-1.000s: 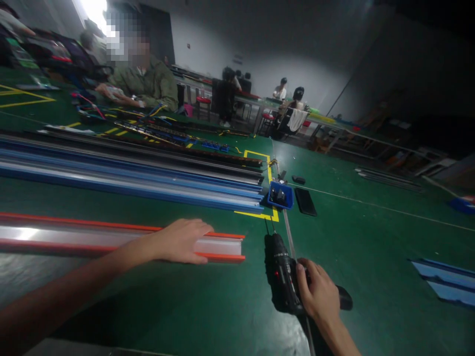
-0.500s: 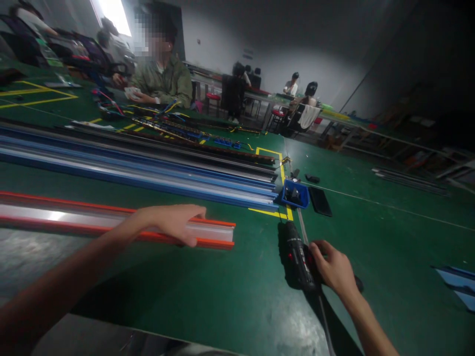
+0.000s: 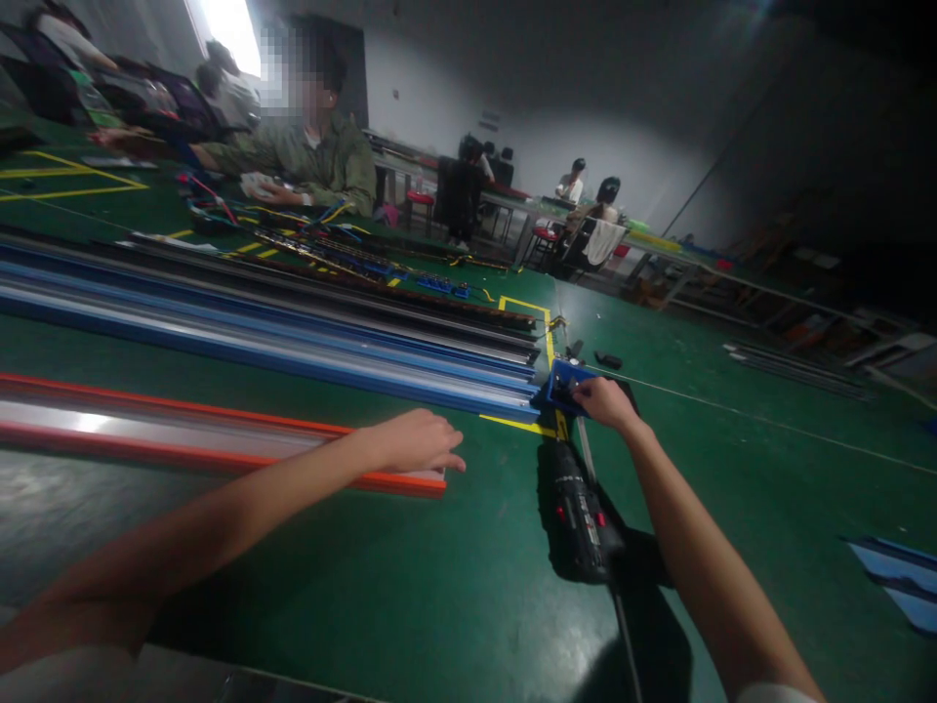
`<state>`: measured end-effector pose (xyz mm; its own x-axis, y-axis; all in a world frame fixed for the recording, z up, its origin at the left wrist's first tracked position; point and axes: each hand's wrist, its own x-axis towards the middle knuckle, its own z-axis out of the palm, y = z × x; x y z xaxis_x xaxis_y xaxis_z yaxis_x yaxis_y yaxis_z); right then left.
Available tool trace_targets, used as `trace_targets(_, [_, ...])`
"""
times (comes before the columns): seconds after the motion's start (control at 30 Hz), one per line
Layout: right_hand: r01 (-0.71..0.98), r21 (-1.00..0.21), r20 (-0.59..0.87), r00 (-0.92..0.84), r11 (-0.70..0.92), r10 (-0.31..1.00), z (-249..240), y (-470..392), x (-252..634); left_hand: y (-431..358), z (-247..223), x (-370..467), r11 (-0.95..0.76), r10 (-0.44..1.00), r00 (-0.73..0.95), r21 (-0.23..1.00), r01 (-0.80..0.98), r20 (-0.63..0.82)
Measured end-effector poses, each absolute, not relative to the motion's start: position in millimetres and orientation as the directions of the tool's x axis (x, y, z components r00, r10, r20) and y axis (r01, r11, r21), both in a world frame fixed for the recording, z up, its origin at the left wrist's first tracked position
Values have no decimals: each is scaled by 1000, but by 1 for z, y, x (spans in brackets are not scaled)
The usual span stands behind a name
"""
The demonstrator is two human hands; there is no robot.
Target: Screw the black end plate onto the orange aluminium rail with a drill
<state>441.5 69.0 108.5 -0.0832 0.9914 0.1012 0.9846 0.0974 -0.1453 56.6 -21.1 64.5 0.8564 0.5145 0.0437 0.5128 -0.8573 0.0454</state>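
My left hand (image 3: 417,441) lies over the right end of a long orange-edged channel profile (image 3: 183,430), its fingers stretched out past the end and apart. The channel lies flat near the table's front edge. My right hand (image 3: 606,402) reaches into a small blue bin (image 3: 554,389) of dark small parts; its fingertips are pressed together among them, and whatever they pinch is too small to make out. A black cordless drill (image 3: 578,517) lies on its side on the table, below my right hand and touched by neither hand.
Blue and black long profiles (image 3: 329,356) lie side by side behind the orange channel. A dark flat slab (image 3: 628,392) is partly hidden behind my right hand. Light-blue pieces (image 3: 897,581) lie at the right. Across the green table (image 3: 454,605) sits a person in a green jacket (image 3: 351,161).
My right hand has left the drill and moved up into the blue bin. My left hand has loosened from around the channel and slid right to its end.
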Motion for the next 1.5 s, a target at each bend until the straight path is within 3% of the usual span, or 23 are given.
trace_targets(0.43, [846, -530, 260, 103, 53, 960, 96, 65, 457, -21, 77, 56, -816, 567, 823, 120, 565, -15])
trace_targets(0.6, [692, -698, 390, 154, 182, 908, 105, 57, 450, -23, 82, 56, -803, 585, 810, 107, 586, -48])
trace_targets(0.8, [458, -854, 219, -117, 248, 969, 111, 26, 408, -22, 79, 53, -835, 549, 836, 38, 549, -18])
trace_targets(0.9, [280, -953, -26, -454, 115, 891, 106, 10, 377, -22, 78, 53, -824, 567, 824, -8, 567, -14])
trace_targets(0.97, [239, -971, -153, -594, -9, 790, 101, 2, 361, -23, 79, 54, -809, 588, 808, -36, 587, -39])
trace_targets(1.1, [267, -961, -238, -657, -75, 716, 93, -1, 351, -25, 81, 56, -791, 612, 789, -27, 612, -46])
trace_targets(1.23, [380, -925, -270, -675, 9, 687, 88, 2, 355, -26, 79, 56, -778, 628, 777, -9, 628, -40])
trace_targets(1.5, [418, -898, -236, -721, 138, 651, 87, -1, 356, -28, 78, 55, -787, 617, 786, -43, 615, -51])
